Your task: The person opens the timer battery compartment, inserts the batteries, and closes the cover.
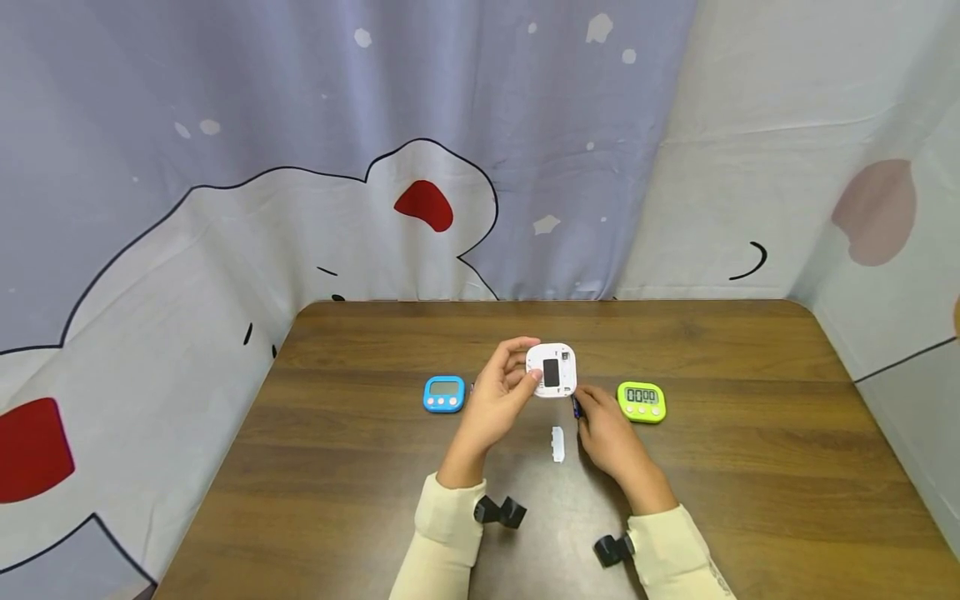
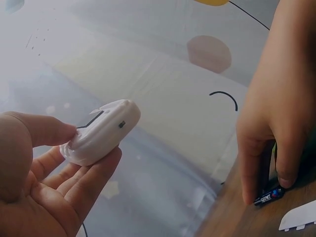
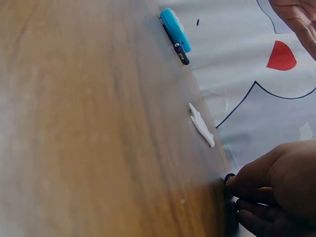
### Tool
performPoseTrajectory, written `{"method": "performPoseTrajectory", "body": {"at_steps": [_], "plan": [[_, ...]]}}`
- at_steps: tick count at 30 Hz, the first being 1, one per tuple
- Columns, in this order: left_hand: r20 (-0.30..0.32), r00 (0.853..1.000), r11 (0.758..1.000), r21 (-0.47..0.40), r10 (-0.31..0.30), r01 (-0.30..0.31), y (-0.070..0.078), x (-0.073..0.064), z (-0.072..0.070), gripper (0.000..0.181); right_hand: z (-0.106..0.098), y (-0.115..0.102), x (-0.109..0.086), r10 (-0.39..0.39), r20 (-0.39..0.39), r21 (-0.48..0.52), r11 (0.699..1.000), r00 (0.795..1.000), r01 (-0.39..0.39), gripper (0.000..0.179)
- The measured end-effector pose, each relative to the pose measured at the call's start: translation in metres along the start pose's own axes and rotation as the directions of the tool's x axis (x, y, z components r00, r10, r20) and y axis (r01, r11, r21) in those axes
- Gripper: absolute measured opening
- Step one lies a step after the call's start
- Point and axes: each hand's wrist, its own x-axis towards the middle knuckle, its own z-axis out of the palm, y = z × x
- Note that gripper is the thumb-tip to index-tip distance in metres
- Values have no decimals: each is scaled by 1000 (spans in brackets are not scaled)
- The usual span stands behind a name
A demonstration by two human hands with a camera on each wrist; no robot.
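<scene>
My left hand [image 1: 495, 404] holds up a white digital timer [image 1: 567, 367], thumb on its back and fingers beneath. The back faces up in the head view and its battery compartment lies uncovered, with a dark rectangle beside it. Low at the tabletop, my right hand [image 1: 611, 437] pinches a small dark battery [image 2: 269, 196] between thumb and finger. The left wrist view shows the timer's rounded edge [image 2: 106, 136] with a small slot. A white battery cover [image 1: 557, 445] with small tabs lies on the table between the two forearms.
On the wooden table [image 1: 337, 467], a blue timer [image 1: 444, 394] lies left of my left hand. Another dark battery [image 3: 181, 54] lies beside it. A green timer [image 1: 642, 402] showing zeros lies just right of my right hand. A patterned curtain [image 1: 300, 233] hangs behind the table.
</scene>
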Motion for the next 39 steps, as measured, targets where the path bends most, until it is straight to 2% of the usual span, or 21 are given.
{"method": "performPoseTrajectory", "body": {"at_steps": [10, 18, 26, 29, 33, 39], "plan": [[0, 1000, 1000, -1, -11, 11, 0, 0, 0, 39, -4, -1, -1, 24, 34, 0, 1000, 999, -24, 44], [1, 1000, 1000, 7, -8, 8, 0, 0, 1, 39, -4, 0, -2, 32, -6, 41, 999, 999, -32, 36], [1, 1000, 1000, 9, 6, -6, -2, 0, 2, 39, -15, -2, 0, 81, -34, 73, 994, 996, -78, 40], [0, 1000, 1000, 12, 9, -9, -2, 1, 1, 39, -28, -8, 1, 70, -79, 94, 994, 994, -62, 43], [1, 1000, 1000, 15, 4, -4, -2, 1, 2, 39, -49, -20, 2, 18, -188, 111, 994, 982, 3, 46], [-10, 1000, 1000, 24, 6, -5, -2, 0, 2, 39, -75, -38, 2, -110, -351, 126, 979, 930, 163, 47]]}}
